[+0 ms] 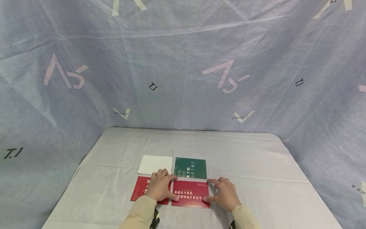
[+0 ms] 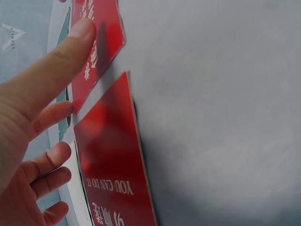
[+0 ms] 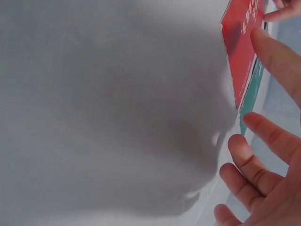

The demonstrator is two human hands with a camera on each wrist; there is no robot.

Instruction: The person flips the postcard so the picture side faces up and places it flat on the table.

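A red card [image 1: 190, 194] with white lettering lies flat at the front right of a two-by-two group. My left hand [image 1: 159, 187] reaches over a second red card [image 1: 138, 190] to the left edge of the first. Its thumb [image 2: 70, 54] overlaps that edge and its index fingertip is near the far left corner. On the opposite side, my right hand [image 1: 226, 193] has its thumb [image 3: 270, 49] at the card's right edge. The right index finger [image 3: 268, 132] points to the far right corner, other fingers spread. Neither hand curls round anything.
Behind the red cards lie a white card [image 1: 155, 164] at the left and a green card [image 1: 191, 168] with pale lettering at the right. White cloth covers the table [image 1: 257, 165]. Grey-blue printed fabric [image 1: 183, 63] hangs around the back and sides.
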